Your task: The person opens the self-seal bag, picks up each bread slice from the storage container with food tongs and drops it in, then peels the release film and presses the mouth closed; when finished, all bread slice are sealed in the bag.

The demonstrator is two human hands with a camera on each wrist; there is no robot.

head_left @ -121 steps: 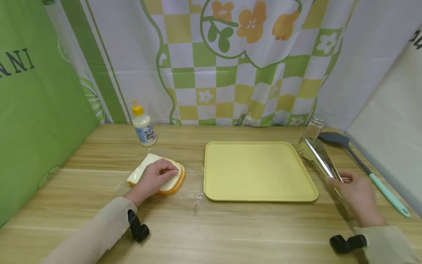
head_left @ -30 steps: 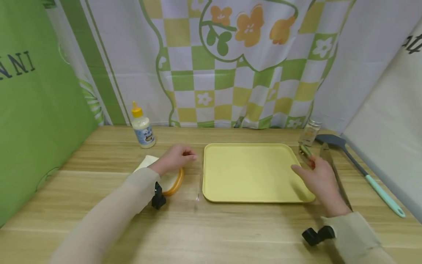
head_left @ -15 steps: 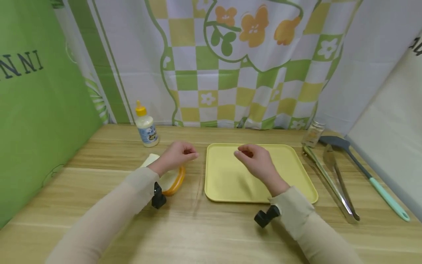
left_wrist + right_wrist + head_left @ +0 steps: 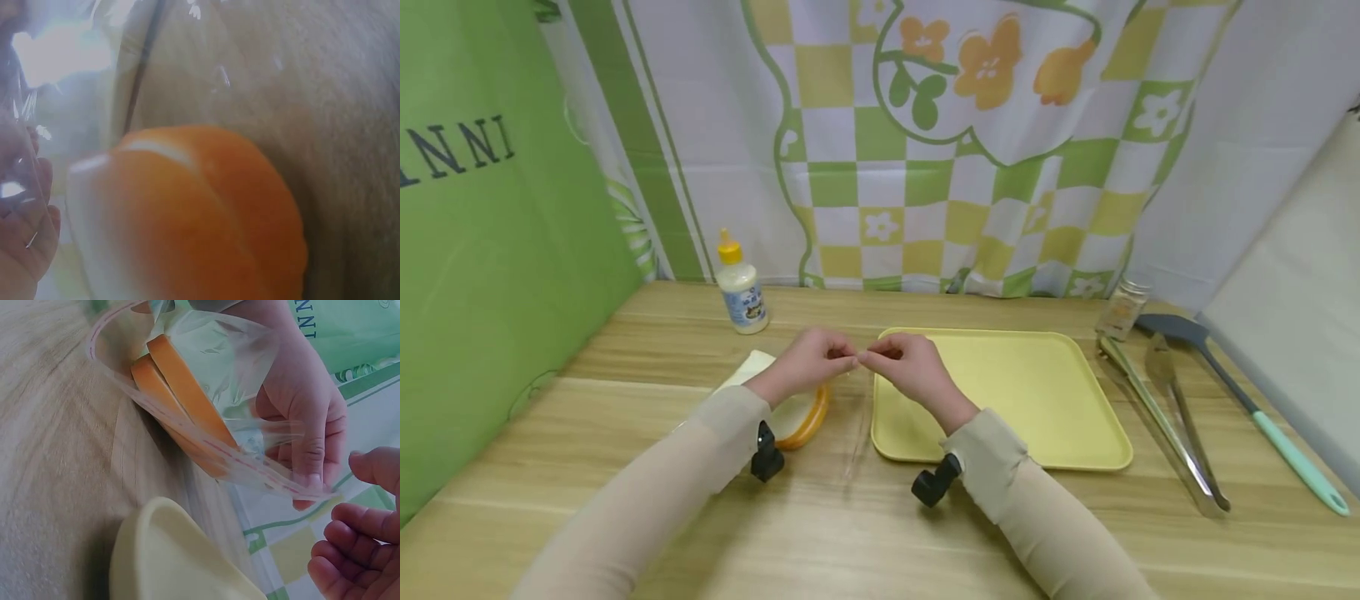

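Two stacked bread slices [image 4: 811,423] with orange-brown crusts lie inside a clear zip bag [image 4: 250,353] on the table. My left hand [image 4: 808,360] pinches the bag's edge by its mouth between thumb and forefinger, lifting that corner. Facing it, my right hand [image 4: 917,373] is at the same corner, its thumb and forefinger apart in the right wrist view and nothing between them. In that view the bag's mouth gapes around the bread. Close up in the left wrist view, the crusts [image 4: 212,212] fill the middle. My left forearm partly hides the bread in the head view.
A yellow tray [image 4: 1018,400] sits right of the bag, under my right wrist. Metal tongs [image 4: 1157,425], a grey turner with a mint handle [image 4: 1300,462] and a glass shaker [image 4: 1124,308] are at the right. A yellow-capped squeeze bottle [image 4: 745,298] stands at the back left.
My right hand has let go of the tongs, leaving them right of the tray, and moved left across the tray to my left hand. My left hand rose from the bread to the bag's edge.
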